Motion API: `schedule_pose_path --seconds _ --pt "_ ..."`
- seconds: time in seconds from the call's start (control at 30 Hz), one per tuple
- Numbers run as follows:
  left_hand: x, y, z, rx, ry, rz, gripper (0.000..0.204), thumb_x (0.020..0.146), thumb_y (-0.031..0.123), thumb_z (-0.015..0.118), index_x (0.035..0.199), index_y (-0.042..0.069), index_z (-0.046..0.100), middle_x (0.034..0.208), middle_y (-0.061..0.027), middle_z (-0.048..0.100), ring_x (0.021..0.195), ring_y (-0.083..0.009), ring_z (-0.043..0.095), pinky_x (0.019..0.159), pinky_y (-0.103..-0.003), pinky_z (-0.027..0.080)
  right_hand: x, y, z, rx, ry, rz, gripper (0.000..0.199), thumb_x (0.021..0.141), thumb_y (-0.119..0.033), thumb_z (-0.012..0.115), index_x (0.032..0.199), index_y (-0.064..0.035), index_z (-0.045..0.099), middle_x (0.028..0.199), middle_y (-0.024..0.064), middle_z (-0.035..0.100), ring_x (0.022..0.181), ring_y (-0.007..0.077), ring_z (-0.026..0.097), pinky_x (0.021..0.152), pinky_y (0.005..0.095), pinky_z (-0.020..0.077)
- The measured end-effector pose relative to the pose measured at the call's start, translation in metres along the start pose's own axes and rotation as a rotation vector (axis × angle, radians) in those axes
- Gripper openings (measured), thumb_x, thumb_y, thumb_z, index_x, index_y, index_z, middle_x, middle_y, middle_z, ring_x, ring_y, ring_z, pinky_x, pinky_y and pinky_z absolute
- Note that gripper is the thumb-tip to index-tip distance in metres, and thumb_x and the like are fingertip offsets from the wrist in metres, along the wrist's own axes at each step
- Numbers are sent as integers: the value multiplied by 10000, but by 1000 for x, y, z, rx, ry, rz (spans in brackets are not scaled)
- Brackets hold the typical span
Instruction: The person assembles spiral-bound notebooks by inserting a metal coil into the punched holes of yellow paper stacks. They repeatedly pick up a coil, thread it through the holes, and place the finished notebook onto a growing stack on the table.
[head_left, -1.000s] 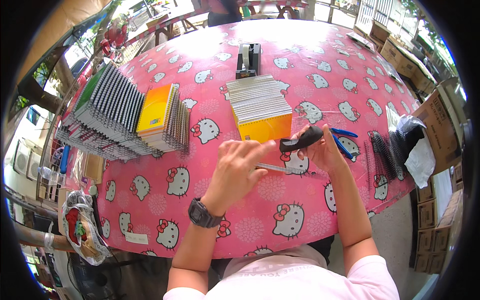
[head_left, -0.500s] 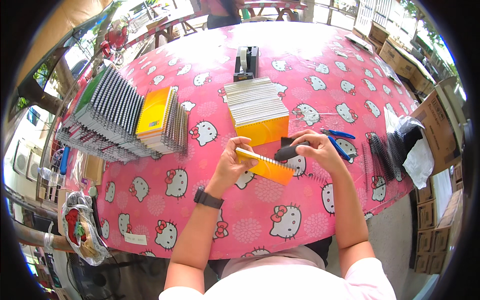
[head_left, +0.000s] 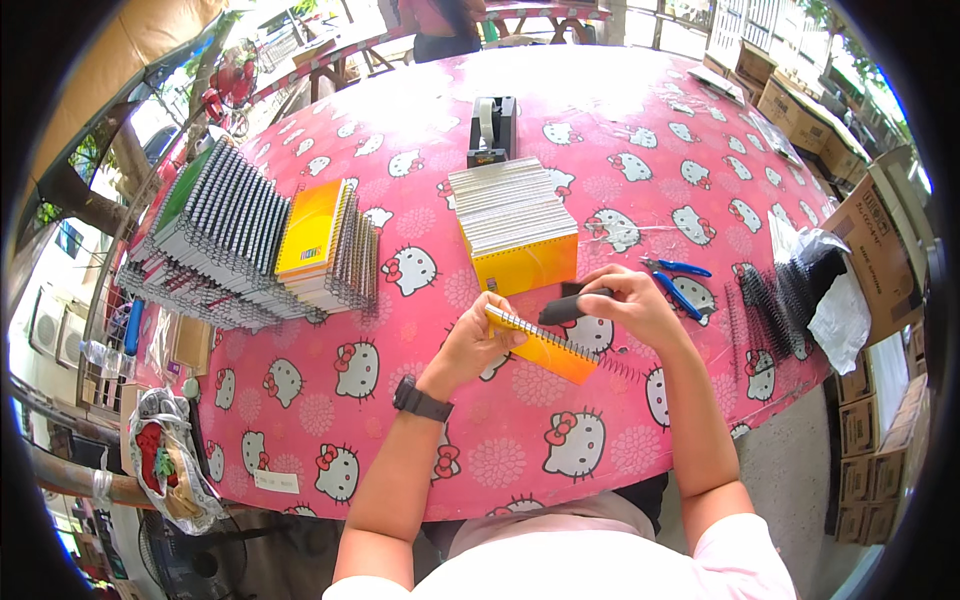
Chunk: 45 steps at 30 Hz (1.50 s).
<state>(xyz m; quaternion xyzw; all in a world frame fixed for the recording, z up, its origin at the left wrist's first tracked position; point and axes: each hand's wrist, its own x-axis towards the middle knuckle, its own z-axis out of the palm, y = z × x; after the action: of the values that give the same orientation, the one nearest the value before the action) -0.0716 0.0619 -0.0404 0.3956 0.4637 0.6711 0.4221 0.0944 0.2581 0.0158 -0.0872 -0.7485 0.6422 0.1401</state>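
Note:
My left hand is closed around the left end of a small yellow-orange notebook, with a wristwatch on that wrist. A thin dark spiral coil runs along the notebook's upper edge, and its loose tail sticks out past the right end. My right hand grips a dark, rounded handheld tool just above the coil; whether it touches the coil I cannot tell. Just beyond the hands stands a block of yellow-covered paper sets with white page edges up.
Stacks of coil-bound notebooks and yellow notebooks stand at left. A tape dispenser sits behind the paper block. Blue-handled pliers and a pile of black coils lie at right. A person is at the far side.
The coil now reaches farther left along the notebook's edge. The notebook's right end has tipped down a little, and my right hand with the tool has shifted slightly left.

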Motion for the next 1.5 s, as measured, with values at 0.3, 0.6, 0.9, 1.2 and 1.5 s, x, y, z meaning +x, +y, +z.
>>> schedule_pose_path --seconds 0.3,0.6,0.9,1.2,1.5 --pt "-2 -3 2 68 5 9 248 882 45 649 1006 105 443 889 30 507 828 -48 491 711 -208 440 1 2 6 -690 295 -24 540 668 -479 797 931 -14 716 1044 147 603 1041 279 537 876 370 456" --pt "-3 10 15 -112 202 98 207 880 2 628 1039 49 504 951 -18 596 868 -67 568 735 -209 479 -6 -34 35 -617 95 -346 331 705 -195 789 968 -39 662 904 106 629 833 231 611 707 335 489" --pt "-6 27 34 -45 315 195 177 816 -73 659 968 13 632 911 -57 656 839 -105 634 721 -220 533 -19 -47 65 -831 -84 -93 757 877 -458 585 1347 97 373 992 210 621 919 352 614 801 429 487" --pt "-13 41 37 4 287 141 142 849 -13 664 989 -21 639 924 -60 671 844 -85 619 729 -211 519 -5 -35 50 -265 63 -128 282 771 -125 761 994 3 645 1085 133 624 848 157 634 728 272 510" --pt "-11 46 49 90 396 163 124 858 8 663 978 -19 646 897 -47 670 804 -68 614 689 -194 508 -9 -38 63 -320 222 -375 201 851 -112 678 1015 -5 637 789 74 588 693 148 592 651 282 491"
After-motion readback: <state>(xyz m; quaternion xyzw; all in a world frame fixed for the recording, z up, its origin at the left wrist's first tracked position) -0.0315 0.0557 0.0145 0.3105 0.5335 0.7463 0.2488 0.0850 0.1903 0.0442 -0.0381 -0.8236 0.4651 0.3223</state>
